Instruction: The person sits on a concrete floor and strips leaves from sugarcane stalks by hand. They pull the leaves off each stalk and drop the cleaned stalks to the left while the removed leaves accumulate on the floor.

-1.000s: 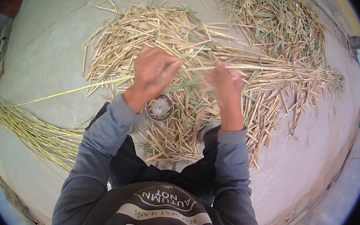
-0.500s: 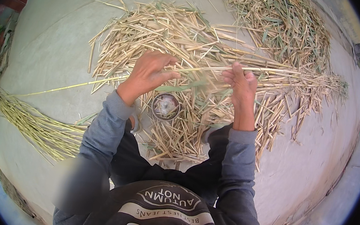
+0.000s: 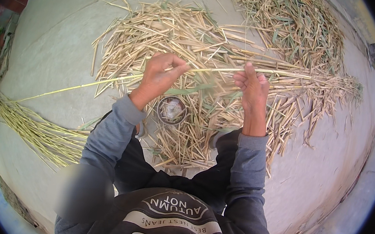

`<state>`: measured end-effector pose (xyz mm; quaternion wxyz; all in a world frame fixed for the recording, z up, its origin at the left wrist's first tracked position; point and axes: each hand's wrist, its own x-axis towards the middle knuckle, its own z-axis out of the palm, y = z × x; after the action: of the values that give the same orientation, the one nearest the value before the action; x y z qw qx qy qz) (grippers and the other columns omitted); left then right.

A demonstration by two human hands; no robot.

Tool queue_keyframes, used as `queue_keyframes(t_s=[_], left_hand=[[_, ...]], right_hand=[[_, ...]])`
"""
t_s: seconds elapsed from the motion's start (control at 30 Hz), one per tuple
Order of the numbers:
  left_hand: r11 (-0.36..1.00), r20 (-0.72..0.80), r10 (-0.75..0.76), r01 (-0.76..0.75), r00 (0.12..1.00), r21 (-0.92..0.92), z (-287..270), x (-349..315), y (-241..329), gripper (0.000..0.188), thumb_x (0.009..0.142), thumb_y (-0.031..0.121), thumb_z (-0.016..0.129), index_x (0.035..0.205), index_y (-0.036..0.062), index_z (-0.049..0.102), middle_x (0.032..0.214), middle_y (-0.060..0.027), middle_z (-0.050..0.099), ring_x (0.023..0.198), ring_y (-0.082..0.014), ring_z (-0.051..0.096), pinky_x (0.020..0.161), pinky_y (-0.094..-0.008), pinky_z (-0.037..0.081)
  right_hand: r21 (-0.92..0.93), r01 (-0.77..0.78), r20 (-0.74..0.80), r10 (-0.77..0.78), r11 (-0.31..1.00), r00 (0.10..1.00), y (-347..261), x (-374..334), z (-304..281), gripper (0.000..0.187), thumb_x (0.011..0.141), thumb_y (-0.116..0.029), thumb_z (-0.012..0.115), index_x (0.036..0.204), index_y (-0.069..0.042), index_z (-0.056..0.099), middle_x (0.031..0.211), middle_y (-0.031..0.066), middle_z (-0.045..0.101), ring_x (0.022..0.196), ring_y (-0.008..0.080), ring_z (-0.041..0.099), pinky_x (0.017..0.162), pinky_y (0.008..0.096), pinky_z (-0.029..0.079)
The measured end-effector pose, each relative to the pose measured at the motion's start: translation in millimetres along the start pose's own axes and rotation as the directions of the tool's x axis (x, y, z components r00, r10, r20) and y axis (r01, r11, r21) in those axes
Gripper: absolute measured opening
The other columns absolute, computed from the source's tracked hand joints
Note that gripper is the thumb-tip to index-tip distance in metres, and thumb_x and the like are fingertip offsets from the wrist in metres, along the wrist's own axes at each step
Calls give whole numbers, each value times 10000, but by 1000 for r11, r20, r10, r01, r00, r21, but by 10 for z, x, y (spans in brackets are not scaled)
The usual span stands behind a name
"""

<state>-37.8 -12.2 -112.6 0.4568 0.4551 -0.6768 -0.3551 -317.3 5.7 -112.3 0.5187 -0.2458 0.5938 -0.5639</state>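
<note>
A long, thin pale-green stalk (image 3: 220,69) runs across the view, from the floor at the left through both hands and off to the right. My left hand (image 3: 161,75) pinches it between thumb and forefinger. A short way to the right, my right hand (image 3: 253,84) also grips the stalk, thumb raised and fingers curled. Beneath the hands spreads a heap of dry, straw-coloured stalk husks (image 3: 160,32). A small round bowl (image 3: 171,110) with pale contents sits among the husks, between my feet. A green leaf strip (image 3: 189,91) lies below the stalk.
At the left, a bundle of stripped green stalks (image 3: 40,126) lies on the concrete floor (image 3: 59,35). A larger pile of stalks and leaves (image 3: 297,26) stands at the back right. More long stalks (image 3: 328,84) reach right from the middle heap.
My left hand has moved slightly right along the stalk, and its thumb and forefinger have closed on it. My right hand has hardly moved.
</note>
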Motion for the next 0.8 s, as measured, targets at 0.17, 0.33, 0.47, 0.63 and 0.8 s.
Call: queue_keyframes(t_s=[0.17, 0.33, 0.47, 0.63, 0.8], left_hand=[[944, 89, -222, 237, 971, -231, -154, 101, 189, 125, 948, 113, 736, 1018, 15, 700, 883, -28, 737, 784, -69, 655, 714, -255, 535], [777, 187, 508, -541, 841, 321, 148, 49, 298, 219, 916, 252, 729, 990, 47, 714, 872, -88, 715, 721, -241, 651, 678, -380, 474], [874, 146, 363, -390, 920, 291, 232, 66, 195, 180, 894, 257, 734, 889, 77, 731, 814, -75, 712, 707, -279, 656, 666, -396, 469], [975, 287, -15, -50, 958, 218, -9, 89, 55, 166, 872, 262, 747, 873, 96, 739, 740, -64, 709, 670, -265, 673, 607, -380, 489], [948, 274, 139, -208, 952, 241, 158, 40, 41, 262, 870, 311, 747, 969, 70, 717, 854, -80, 720, 744, -266, 675, 668, -354, 477]], right_hand=[[-5, 0, -11, 0, 1000, 1000, 13, 22, -12, 383, 950, -318, 767, 985, 34, 619, 845, 143, 708, 728, 198, 722, 619, 256, 566], [-35, 31, 35, -30, 999, 999, 92, -73, 187, 364, 962, -302, 752, 1004, 36, 623, 856, 148, 717, 731, 197, 723, 622, 266, 566], [22, -42, 264, 34, 999, 964, 160, -250, 371, 359, 957, -302, 754, 1043, 26, 637, 875, 151, 738, 746, 183, 725, 650, 276, 570], [35, 67, 88, -70, 997, 994, 3, -121, 147, 373, 964, -311, 746, 1076, 28, 636, 891, 125, 717, 775, 209, 739, 664, 269, 577], [87, 50, 159, -64, 995, 985, 73, -108, 73, 390, 947, -332, 767, 1028, 28, 643, 836, 129, 720, 741, 211, 729, 679, 290, 584]])
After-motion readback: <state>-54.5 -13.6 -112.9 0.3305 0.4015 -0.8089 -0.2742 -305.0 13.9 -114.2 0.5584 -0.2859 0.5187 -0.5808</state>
